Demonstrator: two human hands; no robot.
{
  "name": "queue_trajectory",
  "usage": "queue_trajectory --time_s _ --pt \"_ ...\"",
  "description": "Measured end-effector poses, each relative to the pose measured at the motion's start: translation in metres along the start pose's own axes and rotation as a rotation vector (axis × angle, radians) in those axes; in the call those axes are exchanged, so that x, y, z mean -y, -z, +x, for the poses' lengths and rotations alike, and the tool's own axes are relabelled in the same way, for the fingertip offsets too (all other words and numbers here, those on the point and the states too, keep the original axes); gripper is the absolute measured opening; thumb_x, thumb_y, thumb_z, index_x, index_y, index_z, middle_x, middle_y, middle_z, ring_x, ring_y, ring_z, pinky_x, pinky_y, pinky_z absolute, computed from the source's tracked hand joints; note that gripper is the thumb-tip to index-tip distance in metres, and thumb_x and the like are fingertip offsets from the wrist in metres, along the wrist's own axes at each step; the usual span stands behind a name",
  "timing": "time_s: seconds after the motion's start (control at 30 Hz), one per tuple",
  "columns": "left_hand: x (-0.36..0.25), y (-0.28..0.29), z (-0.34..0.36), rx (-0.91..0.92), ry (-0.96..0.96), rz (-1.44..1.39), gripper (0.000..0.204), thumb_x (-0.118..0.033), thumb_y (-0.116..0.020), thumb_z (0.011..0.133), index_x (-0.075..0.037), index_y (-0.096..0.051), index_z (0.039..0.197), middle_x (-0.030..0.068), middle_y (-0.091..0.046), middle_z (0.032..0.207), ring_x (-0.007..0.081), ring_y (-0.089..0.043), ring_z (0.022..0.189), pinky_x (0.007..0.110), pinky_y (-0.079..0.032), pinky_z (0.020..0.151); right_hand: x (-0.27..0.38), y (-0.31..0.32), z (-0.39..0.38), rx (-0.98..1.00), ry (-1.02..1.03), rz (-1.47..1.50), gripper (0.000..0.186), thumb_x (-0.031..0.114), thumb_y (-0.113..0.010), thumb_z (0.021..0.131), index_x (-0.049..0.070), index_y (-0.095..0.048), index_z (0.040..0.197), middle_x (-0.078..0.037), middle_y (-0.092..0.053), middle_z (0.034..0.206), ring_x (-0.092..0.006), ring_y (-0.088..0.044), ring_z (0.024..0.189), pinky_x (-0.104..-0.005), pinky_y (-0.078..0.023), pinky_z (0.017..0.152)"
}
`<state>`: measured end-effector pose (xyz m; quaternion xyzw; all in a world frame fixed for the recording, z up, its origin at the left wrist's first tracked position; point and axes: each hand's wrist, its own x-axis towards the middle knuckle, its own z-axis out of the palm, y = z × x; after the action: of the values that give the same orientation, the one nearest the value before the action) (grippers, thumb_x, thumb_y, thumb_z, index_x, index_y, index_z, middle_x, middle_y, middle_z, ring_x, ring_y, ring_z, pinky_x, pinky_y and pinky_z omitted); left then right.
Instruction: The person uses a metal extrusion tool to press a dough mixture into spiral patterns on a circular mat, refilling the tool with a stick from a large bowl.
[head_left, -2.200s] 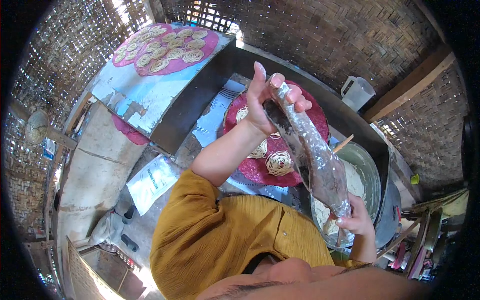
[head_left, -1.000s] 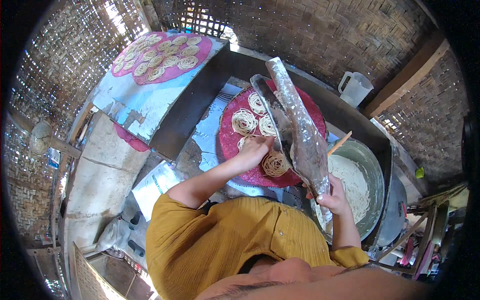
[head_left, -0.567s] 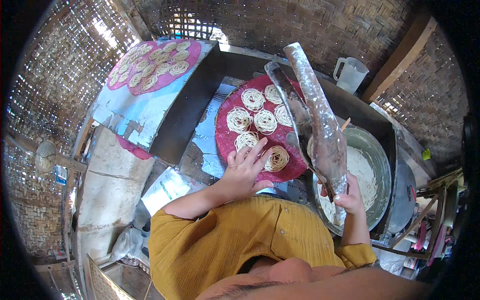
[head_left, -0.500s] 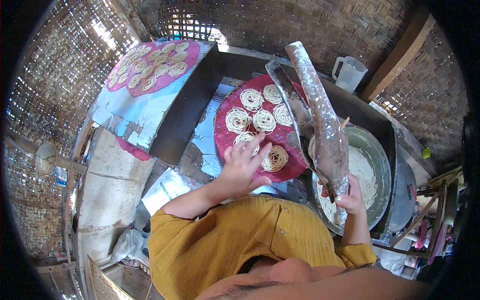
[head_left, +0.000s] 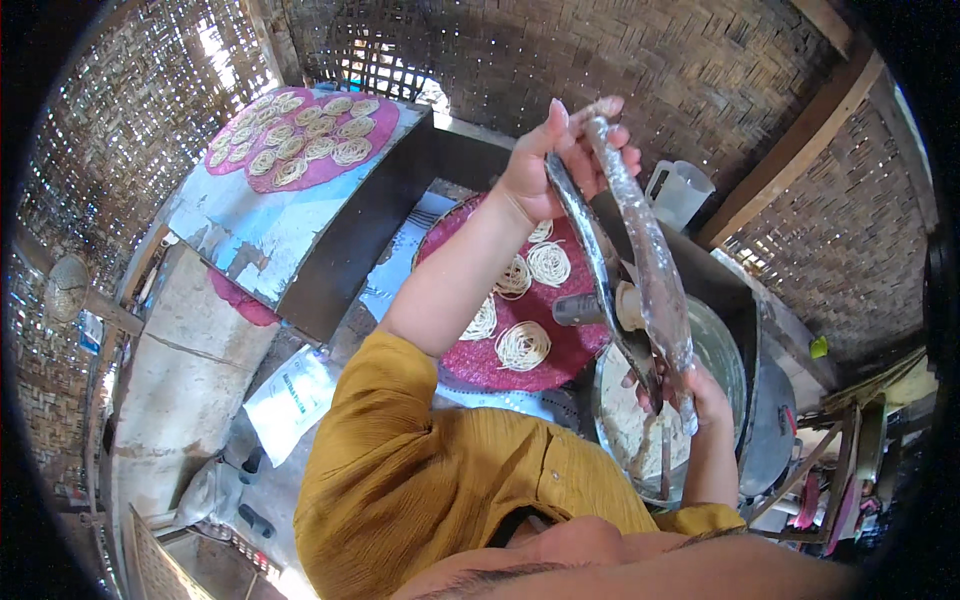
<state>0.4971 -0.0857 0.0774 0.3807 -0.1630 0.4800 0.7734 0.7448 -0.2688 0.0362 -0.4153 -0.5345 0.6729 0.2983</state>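
My left hand is up at the upper end of a long flour-dusted press made of a pale bar and a dark bar, its fingers curled on it. My right hand grips the press's lower end. A cylinder sits between the bars. Below, several pale noodle nests lie on a round pink tray, partly hidden by my arm and the press. A bucket holding pale dough or batter stands under my right hand, with a stick in it.
At upper left, a raised board bears pink mats with many nests. A plastic jug stands at the back. A white sack and dark sandals lie lower left. A dark lid or pot is at right, beside woven walls.
My left hand has risen from over the nests and taken hold of the press's upper end. The press has shifted slightly, and more of the cylinder between the bars shows.
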Motion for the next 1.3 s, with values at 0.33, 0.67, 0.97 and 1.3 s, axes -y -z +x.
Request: queue_trajectory --time_s 0.33,0.67,0.97,1.3 --pt "0.021 0.088 -0.026 -0.345 -0.003 -0.261 0.055 -0.066 -0.036 0.076 -0.014 -0.051 0.071 0.0028 -0.05 0.064 0.0241 -0.053 0.065 0.044 -0.043 0.075 -0.017 0.019 0.047 -0.035 -0.172 -0.139 0.06 0.054 -0.051 0.074 -0.004 -0.056 0.087 -0.011 -0.059 0.073 -0.0177 -0.057 0.06 -0.0291 -0.045 0.054" --pt "0.016 0.055 -0.023 -0.304 -0.077 -0.281 0.053 -0.066 -0.04 0.075 -0.015 -0.049 0.062 0.0013 -0.048 0.056 0.0211 -0.051 0.058 0.043 -0.042 0.077 0.012 0.012 0.019 -0.165 -0.222 -0.277 0.046 0.041 -0.061 0.07 -0.002 -0.055 0.086 -0.006 -0.056 0.07 -0.0125 -0.054 0.058 -0.0248 -0.044 0.053" --pt "0.003 0.028 -0.031 -0.205 -0.078 -0.212 0.051 -0.059 -0.038 0.081 -0.015 -0.052 0.062 0.0006 -0.052 0.055 0.0189 -0.053 0.055 0.048 -0.041 0.084 0.017 -0.014 0.006 -0.196 -0.122 -0.24 0.045 0.039 -0.064 0.067 -0.002 -0.057 0.085 -0.006 -0.059 0.072 -0.0127 -0.056 0.058 -0.0249 -0.045 0.052" --pt "-0.023 0.02 -0.016 -0.122 -0.113 -0.204 0.056 -0.068 -0.039 0.074 -0.016 -0.051 0.058 0.002 -0.051 0.053 0.0196 -0.05 0.052 0.046 -0.039 0.086 0.034 -0.021 0.018 -0.23 -0.021 -0.348 0.06 0.025 -0.066 0.068 -0.003 -0.047 0.118 -0.002 -0.056 0.081 -0.0083 -0.049 0.066 -0.0232 -0.042 0.061"
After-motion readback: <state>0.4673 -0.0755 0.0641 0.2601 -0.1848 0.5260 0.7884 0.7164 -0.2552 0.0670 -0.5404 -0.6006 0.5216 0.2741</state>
